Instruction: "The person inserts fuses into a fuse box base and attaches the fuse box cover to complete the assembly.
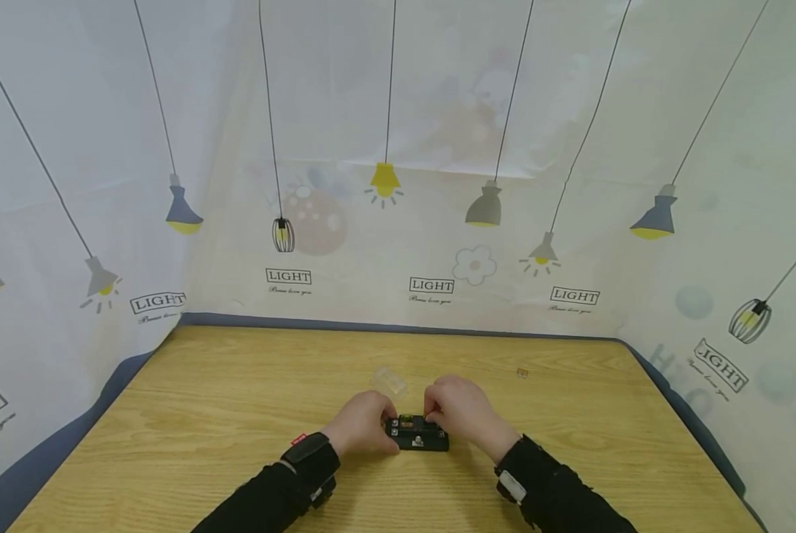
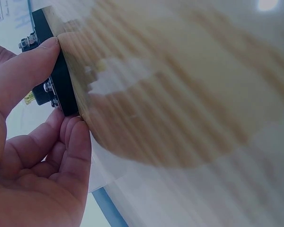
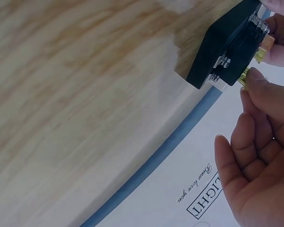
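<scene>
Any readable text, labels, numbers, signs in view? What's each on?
"LIGHT": boxed, printed repeatedly on the wall sheet; one at the head view's left edge is cut to "HT".
"love you": script under "LIGHT", same sheet; the word before it is unclear.
"H": large, faint, right side of the sheet.
Black block: pale mark on its front, too small to read.
Red tag: too small to read.

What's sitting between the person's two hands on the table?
In the head view, a black block lies between the left hand and the right hand. The right wrist view shows metal screws on it.
</scene>
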`<action>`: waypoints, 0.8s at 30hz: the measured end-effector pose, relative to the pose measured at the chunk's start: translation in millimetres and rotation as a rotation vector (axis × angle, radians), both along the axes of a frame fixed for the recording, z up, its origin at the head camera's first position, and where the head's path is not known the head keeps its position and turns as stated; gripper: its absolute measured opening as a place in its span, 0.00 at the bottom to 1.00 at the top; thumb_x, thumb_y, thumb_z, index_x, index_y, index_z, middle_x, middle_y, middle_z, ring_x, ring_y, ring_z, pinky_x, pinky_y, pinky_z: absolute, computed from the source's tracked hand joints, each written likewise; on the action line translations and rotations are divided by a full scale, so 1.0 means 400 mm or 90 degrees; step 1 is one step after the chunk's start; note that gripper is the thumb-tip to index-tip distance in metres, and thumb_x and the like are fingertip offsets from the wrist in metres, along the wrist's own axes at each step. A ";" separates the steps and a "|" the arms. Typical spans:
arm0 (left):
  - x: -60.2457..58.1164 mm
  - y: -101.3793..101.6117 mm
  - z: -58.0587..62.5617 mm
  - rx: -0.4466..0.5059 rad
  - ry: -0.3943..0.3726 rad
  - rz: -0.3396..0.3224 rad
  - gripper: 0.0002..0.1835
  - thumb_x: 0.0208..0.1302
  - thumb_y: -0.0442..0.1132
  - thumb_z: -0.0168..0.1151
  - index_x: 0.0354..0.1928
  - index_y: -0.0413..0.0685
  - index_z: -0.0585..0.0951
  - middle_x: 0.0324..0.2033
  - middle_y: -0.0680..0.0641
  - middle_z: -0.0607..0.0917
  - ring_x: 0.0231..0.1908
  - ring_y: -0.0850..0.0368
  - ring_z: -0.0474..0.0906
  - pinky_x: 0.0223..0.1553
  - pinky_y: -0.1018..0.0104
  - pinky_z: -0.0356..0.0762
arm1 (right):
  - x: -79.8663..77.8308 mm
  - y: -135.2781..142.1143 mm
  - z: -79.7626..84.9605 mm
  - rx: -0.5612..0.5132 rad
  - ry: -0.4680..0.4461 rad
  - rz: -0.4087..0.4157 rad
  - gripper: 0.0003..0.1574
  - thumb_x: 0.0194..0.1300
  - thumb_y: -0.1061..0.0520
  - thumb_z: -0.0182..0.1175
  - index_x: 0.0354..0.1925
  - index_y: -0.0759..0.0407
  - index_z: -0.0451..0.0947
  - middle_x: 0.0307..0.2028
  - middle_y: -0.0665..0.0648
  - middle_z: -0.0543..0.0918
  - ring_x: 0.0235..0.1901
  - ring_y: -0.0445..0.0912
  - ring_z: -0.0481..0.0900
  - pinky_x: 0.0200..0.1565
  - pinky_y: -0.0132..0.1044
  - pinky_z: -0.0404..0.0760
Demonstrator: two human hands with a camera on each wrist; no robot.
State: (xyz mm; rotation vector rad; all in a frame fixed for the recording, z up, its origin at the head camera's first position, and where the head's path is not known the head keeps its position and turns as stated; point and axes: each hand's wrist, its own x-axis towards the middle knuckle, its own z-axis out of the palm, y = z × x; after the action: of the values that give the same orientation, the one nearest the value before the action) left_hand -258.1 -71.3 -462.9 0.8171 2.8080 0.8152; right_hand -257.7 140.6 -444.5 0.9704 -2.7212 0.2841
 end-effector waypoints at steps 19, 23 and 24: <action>-0.006 0.001 -0.012 0.002 -0.003 0.001 0.21 0.34 0.47 0.75 0.34 0.49 0.82 0.27 0.57 0.78 0.27 0.64 0.70 0.33 0.68 0.70 | 0.004 -0.007 0.005 0.007 -0.016 -0.021 0.08 0.51 0.53 0.67 0.22 0.45 0.75 0.22 0.41 0.70 0.26 0.38 0.70 0.30 0.33 0.72; -0.004 0.001 -0.010 0.007 -0.002 0.001 0.21 0.34 0.47 0.75 0.33 0.49 0.82 0.27 0.57 0.78 0.26 0.64 0.70 0.32 0.68 0.70 | 0.005 -0.009 0.008 0.007 -0.017 -0.024 0.09 0.51 0.53 0.67 0.22 0.45 0.75 0.22 0.41 0.71 0.26 0.38 0.70 0.31 0.33 0.73; -0.004 0.001 -0.011 0.006 0.000 0.001 0.20 0.34 0.47 0.75 0.33 0.49 0.82 0.27 0.57 0.78 0.26 0.64 0.70 0.32 0.68 0.70 | 0.005 -0.009 0.009 0.007 -0.017 -0.025 0.09 0.50 0.53 0.67 0.22 0.45 0.75 0.22 0.41 0.71 0.26 0.38 0.70 0.31 0.33 0.72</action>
State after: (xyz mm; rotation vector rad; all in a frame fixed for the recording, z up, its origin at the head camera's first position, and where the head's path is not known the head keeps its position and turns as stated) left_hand -259.8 -70.8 -467.2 0.8159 2.8066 0.8297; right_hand -255.5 136.8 -441.0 0.9202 -2.7658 0.2780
